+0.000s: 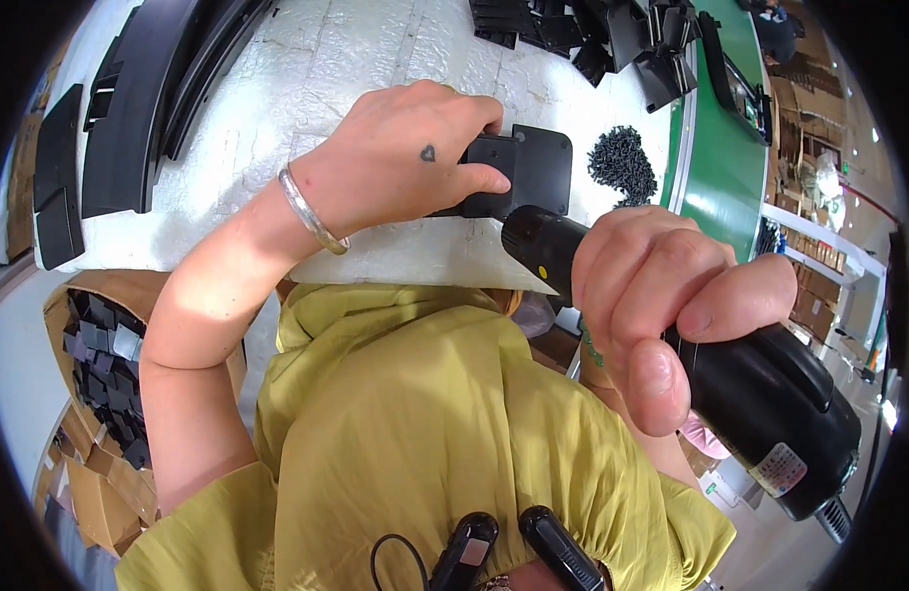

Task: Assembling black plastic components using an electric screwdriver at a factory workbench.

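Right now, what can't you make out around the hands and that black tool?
- Tip of the black tool: head view, hidden behind the right hand.
- Near side of the black plastic part: covered by the left hand.
- Small black pieces in the pile: too small to identify.

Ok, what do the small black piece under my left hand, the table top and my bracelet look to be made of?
Small black piece: likely moulded plastic, matte, with crisp moulded edges.
Table top: looks like white foam board, going by its pebbly, seamed surface.
Bracelet: probably silver-coloured metal, with a bright sheen.
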Demonstrator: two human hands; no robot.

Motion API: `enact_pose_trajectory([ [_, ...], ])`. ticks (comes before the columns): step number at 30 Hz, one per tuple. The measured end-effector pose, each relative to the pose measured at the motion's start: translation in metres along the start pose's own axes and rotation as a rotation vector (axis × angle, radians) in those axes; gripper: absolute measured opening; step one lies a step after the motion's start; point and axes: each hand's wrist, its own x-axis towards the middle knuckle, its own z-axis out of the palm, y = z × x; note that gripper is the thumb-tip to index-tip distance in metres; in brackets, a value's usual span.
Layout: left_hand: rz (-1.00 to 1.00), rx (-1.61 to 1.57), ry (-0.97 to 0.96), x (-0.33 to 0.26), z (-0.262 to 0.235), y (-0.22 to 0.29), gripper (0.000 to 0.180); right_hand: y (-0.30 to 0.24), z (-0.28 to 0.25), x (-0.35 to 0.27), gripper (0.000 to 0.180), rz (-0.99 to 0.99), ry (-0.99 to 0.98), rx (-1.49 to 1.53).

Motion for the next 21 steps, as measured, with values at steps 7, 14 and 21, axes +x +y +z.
enact_pose_trajectory([
  [7, 0.055, 0.016, 0.022, 0.006, -0.002, 0.001, 0.035, -0.006, 0.012, -0.002, 0.027, 0.048, 0.306, 0.119],
  [14, -0.155, -0.962, 0.513, 0.003, -0.007, 0.021, 0.047, -0.019, -0.019, -0.023, 0.06, -0.069, 0.821, 0.091],
  [21, 0.008, -1.355, 0.274, -0.004, 0.014, 0.069, 0.056, 0.0, -0.005, -0.041, 0.065, 0.346, 0.69, 0.076],
])
